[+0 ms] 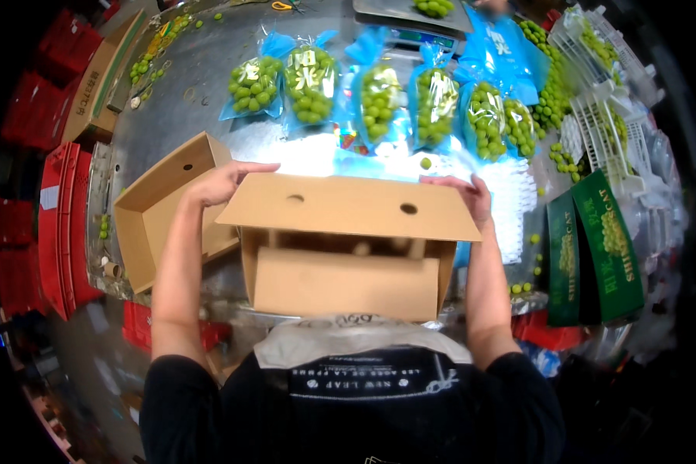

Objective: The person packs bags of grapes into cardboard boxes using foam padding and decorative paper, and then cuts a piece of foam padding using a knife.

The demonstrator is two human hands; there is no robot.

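Observation:
A brown cardboard box (346, 284) stands at the metal table's near edge, in front of my body, its top flap with two holes tilted over the opening. My left hand (223, 182) holds the box at its back left corner, index finger stretched out; my right hand (472, 195) grips the back right corner, fingers over the edge. A second open cardboard box (151, 228) lies just left of my left hand. Beyond the box, several blue-and-clear bags of green grapes (309, 85) lie in a row, with one loose grape (425, 163) below them.
A scale (410, 23) sits at the back. Loose grapes (549, 93), white plastic baskets (603, 131) and green printed boxes (611, 255) are on the right. Red crates (66, 232) stand left of the table (162, 116). A blurred person's hand (493, 6) shows at the far edge.

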